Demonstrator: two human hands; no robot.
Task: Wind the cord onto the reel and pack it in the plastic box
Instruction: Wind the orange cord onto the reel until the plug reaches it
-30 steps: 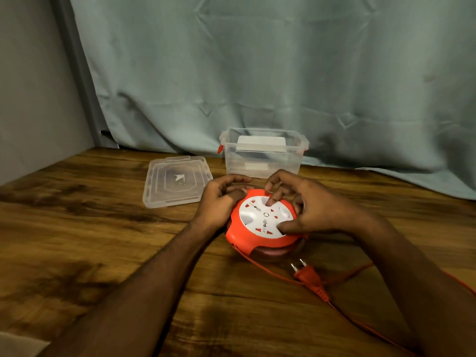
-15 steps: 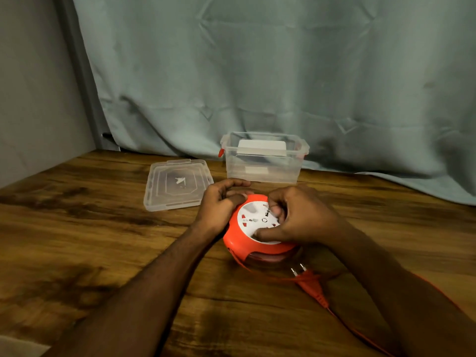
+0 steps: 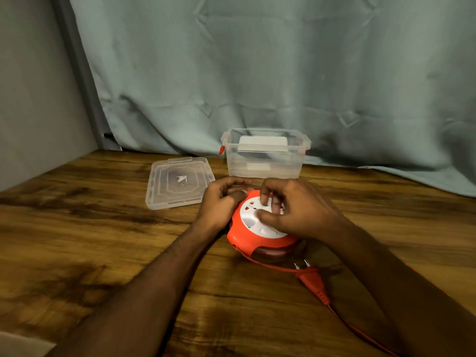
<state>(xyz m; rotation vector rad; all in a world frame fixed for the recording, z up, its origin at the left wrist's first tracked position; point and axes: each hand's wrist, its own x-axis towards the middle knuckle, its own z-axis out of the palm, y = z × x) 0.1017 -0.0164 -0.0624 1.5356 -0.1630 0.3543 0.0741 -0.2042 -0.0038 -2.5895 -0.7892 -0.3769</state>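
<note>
Fingertips (image 3: pixel 265 199) of the right hand (image 3: pixel 296 210) curl closed onto the white socket face of the orange reel (image 3: pixel 257 235), having rotated round it over the past second, while the left hand (image 3: pixel 221 202) clamps the reel's rim at 9 o'clock. The plug (image 3: pixel 310 276) has drawn closer, now just beside the reel at 5 o'clock, with cord (image 3: pixel 360 331) trailing off toward 4 o'clock. Winding is thus judged nearly finished; the open plastic box (image 3: pixel 265 163) waits at 12 o'clock, its lid (image 3: pixel 177 181) at 10 o'clock.
</note>
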